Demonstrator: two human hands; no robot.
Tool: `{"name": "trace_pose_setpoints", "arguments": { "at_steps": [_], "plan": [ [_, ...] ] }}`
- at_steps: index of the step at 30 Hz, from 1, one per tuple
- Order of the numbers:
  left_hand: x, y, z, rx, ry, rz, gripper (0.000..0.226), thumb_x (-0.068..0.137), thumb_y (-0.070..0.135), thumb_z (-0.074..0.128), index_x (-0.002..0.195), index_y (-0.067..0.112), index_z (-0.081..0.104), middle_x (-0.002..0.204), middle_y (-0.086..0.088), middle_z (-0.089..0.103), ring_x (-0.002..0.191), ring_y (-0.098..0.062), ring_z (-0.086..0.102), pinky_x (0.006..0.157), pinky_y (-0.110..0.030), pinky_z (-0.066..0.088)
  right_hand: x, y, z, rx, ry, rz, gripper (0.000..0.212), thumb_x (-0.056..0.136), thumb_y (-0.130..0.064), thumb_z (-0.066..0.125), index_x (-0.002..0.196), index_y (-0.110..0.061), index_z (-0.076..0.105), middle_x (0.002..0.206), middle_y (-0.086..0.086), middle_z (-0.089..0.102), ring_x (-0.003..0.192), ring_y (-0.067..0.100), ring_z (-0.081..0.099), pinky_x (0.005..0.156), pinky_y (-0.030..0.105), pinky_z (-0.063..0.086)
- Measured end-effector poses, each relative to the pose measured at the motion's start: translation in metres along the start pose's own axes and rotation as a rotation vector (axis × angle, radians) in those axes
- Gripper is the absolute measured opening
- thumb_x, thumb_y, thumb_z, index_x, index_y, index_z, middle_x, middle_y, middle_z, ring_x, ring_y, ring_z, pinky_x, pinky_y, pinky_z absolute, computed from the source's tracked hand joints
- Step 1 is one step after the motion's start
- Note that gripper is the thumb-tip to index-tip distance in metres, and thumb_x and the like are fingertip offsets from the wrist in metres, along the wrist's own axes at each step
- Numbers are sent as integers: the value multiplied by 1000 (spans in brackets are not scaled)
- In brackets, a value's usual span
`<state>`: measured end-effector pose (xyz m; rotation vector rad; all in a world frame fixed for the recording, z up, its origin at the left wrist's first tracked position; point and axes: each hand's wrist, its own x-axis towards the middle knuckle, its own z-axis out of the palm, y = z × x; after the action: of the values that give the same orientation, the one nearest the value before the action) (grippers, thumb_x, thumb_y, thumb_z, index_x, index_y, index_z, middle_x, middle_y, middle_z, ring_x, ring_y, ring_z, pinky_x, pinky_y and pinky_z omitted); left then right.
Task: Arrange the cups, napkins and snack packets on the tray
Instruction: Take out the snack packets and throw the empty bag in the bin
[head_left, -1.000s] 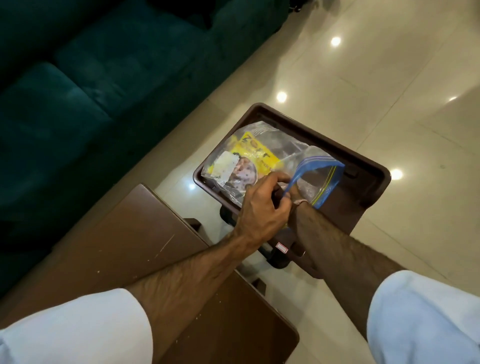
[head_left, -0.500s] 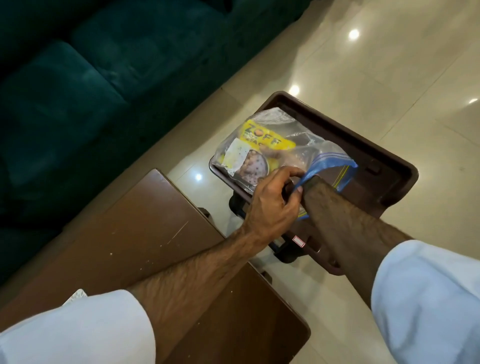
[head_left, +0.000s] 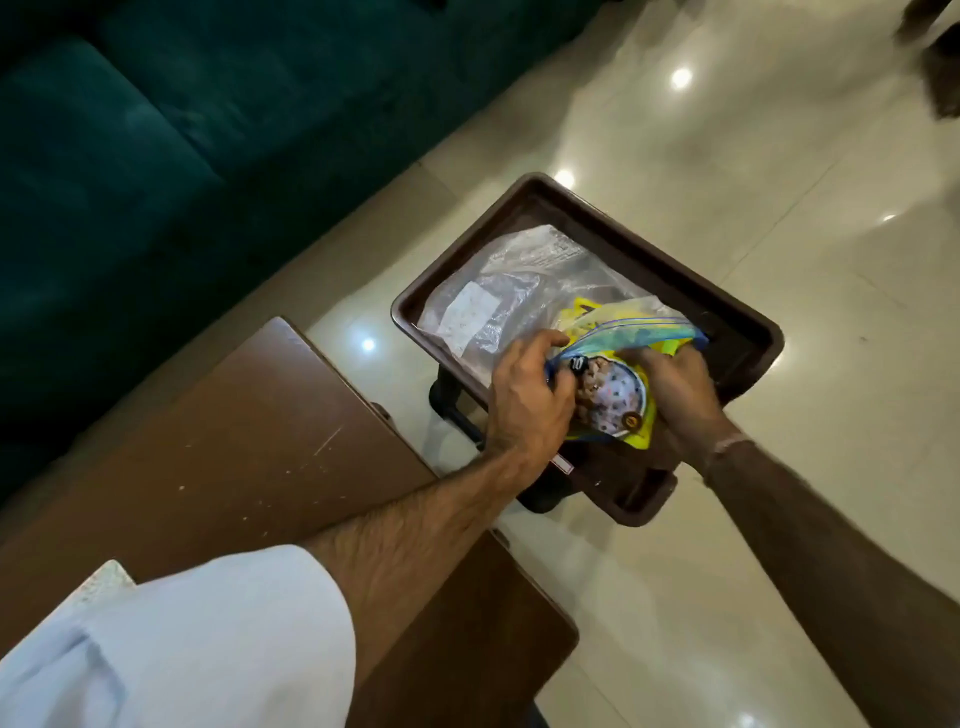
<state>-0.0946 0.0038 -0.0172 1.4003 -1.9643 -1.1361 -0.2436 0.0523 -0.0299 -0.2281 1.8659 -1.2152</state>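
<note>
A dark brown tray rests on a small black stand over the floor. A clear zip bag with a blue seal strip lies in it. A yellow snack packet sticks halfway out of the bag's mouth at the tray's near side. My left hand pinches the bag's blue mouth edge. My right hand grips the yellow packet from the right. No cups or napkins are visible.
A brown wooden table stands at the near left, its corner close to the tray stand. A dark green sofa fills the upper left. Glossy cream floor tiles surround the tray.
My right hand, which was reaching inside the bag, has come out toward me holding the yellow packet. The packet moved from deep in the bag to its mouth. My left hand kept hold of the bag's edge.
</note>
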Motion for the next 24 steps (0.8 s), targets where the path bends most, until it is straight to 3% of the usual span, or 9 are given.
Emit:
{"name": "trace_pose_setpoints", "arguments": {
  "at_steps": [2, 5, 7, 10, 15, 19, 22, 24],
  "plan": [
    [-2, 0, 8, 32, -16, -24, 28, 90, 17, 59, 117, 19, 65, 109, -5, 62, 99, -18, 58, 80, -28, 49, -11, -1, -30, -4, -40, -6, 27, 86, -6, 65, 113, -4, 70, 106, 10, 76, 90, 22, 75, 80, 35, 60],
    [-4, 1, 18, 72, -46, -29, 31, 87, 15, 59, 118, 18, 66, 103, -7, 62, 93, -21, 59, 81, -31, 50, -27, -4, -73, 14, -91, 50, 29, 79, -7, 70, 109, -6, 73, 110, 16, 75, 100, 36, 72, 94, 52, 55],
    [-6, 4, 24, 84, -58, -39, 31, 85, 13, 60, 115, 18, 68, 99, -7, 62, 91, -24, 60, 82, -34, 49, -33, -7, -94, 59, -136, 166, 35, 74, -11, 70, 109, -7, 72, 111, 20, 74, 94, 39, 73, 89, 55, 57],
    [-6, 9, 34, 110, -61, -87, 28, 86, 14, 60, 112, 20, 70, 99, -6, 61, 91, -24, 60, 82, -35, 49, -44, -12, -112, 180, -324, 351, 47, 72, -16, 65, 118, -7, 69, 115, 20, 73, 89, 38, 74, 75, 48, 60],
    [-5, 5, 38, 156, -82, -96, 26, 91, 12, 58, 114, 14, 69, 105, -11, 62, 100, -29, 60, 90, -40, 49, -44, -15, -127, 476, -461, 232, 44, 78, -16, 54, 117, -14, 72, 115, 7, 75, 101, 31, 73, 82, 46, 58],
    [-13, -3, 36, 171, -143, -10, 28, 92, 13, 58, 118, 12, 68, 110, -11, 66, 104, -28, 61, 93, -41, 50, -42, -14, -127, 650, -528, 206, 52, 61, -21, 73, 113, -16, 75, 110, 5, 77, 99, 28, 74, 80, 49, 59],
    [-14, -8, 33, 111, -283, -15, 44, 85, 32, 68, 125, 15, 64, 117, -8, 69, 109, -27, 63, 96, -43, 49, -41, -18, -115, 645, -569, 200, 48, 60, -23, 75, 107, -16, 77, 106, 4, 78, 96, 27, 75, 81, 48, 59],
    [-13, -6, 25, 31, -273, -40, 55, 77, 48, 68, 121, 15, 64, 115, -6, 70, 106, -24, 63, 92, -41, 51, -39, -22, -102, 634, -539, 222, 42, 68, -20, 68, 108, -15, 77, 107, 3, 77, 97, 26, 75, 82, 44, 59]
  ]
}}
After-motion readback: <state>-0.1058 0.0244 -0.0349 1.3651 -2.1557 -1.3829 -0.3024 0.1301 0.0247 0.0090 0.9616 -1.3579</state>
